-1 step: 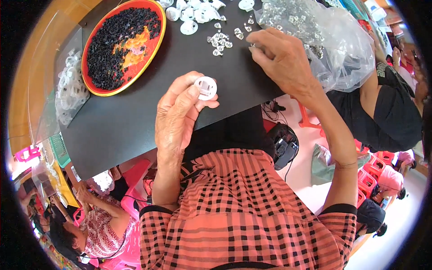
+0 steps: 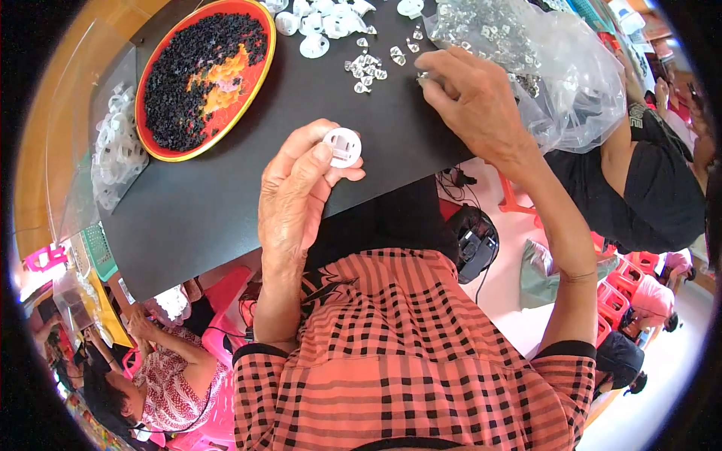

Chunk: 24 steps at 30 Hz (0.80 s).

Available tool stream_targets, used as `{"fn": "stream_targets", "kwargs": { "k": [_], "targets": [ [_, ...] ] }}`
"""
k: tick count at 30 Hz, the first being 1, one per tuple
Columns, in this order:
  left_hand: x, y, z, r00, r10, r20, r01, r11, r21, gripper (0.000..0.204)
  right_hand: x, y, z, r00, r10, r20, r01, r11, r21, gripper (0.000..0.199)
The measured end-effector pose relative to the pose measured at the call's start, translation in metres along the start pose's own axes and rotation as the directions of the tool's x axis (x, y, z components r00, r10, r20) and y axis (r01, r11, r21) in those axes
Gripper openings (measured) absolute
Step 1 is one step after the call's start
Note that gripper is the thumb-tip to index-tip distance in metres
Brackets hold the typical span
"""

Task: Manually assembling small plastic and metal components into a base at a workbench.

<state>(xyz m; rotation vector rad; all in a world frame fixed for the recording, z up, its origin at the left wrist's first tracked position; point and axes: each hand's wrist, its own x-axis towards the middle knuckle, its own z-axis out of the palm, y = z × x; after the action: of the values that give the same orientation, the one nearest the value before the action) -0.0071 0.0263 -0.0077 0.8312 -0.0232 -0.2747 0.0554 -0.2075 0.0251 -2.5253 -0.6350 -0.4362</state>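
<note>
White plastic cap held for fitting

White plastic cap [image 2: 342, 146] sits pinched between the thumb and fingertips of my left hand [image 2: 297, 199], raised just above the near part of the black table [image 2: 226, 218]. It is round, with a squarish raised block in its middle facing up toward me; I see no crack or stain on it.

My right hand [image 2: 477, 101] is reaching forward, its fingertips pressed together on what looks like one small metal clip [image 2: 423, 77] at the mouth of the clear bag of metal clips [image 2: 526, 45]. I cannot tell for certain that the piece is gripped.

Judgement: the step in hand is picking a clip to go with the cap. The next move would call for bringing both hands together and lining the clip up with the middle block.

Further out: a loose scatter of clips [image 2: 368, 68] beyond the cap, more white caps [image 2: 316, 26] at the far edge, and a red tray [image 2: 259, 68] of small black pieces at left.
</note>
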Motion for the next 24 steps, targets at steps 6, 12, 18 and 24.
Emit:
{"fn": "stream_targets", "kwargs": {
  "k": [6,12,18,24],
  "targets": [
    [-0.002,0.0,-0.001,1.0,0.004,-0.02,-0.003,1.0,0.008,0.03,-0.005,0.004,0.003,0.999,0.045,-0.012,-0.046,0.997,-0.067,0.026],
    [0.0,0.0,0.002,0.999,-0.012,-0.03,0.012,1.0,0.011,0.03,-0.007,0.005,0.003,0.999,0.046,0.026,-0.045,0.999,-0.027,0.027],
    [0.0,-0.001,0.001,1.0,0.006,-0.021,-0.006,1.0,0.021,0.03,-0.006,0.001,0.007,0.999,0.033,0.034,-0.029,0.995,-0.1,0.017],
    [-0.001,-0.001,0.001,1.0,-0.001,-0.012,0.001,1.0,0.006,0.028,-0.004,0.002,0.012,1.0,-0.005,-0.006,0.005,1.0,-0.024,0.013]
  ]
}}
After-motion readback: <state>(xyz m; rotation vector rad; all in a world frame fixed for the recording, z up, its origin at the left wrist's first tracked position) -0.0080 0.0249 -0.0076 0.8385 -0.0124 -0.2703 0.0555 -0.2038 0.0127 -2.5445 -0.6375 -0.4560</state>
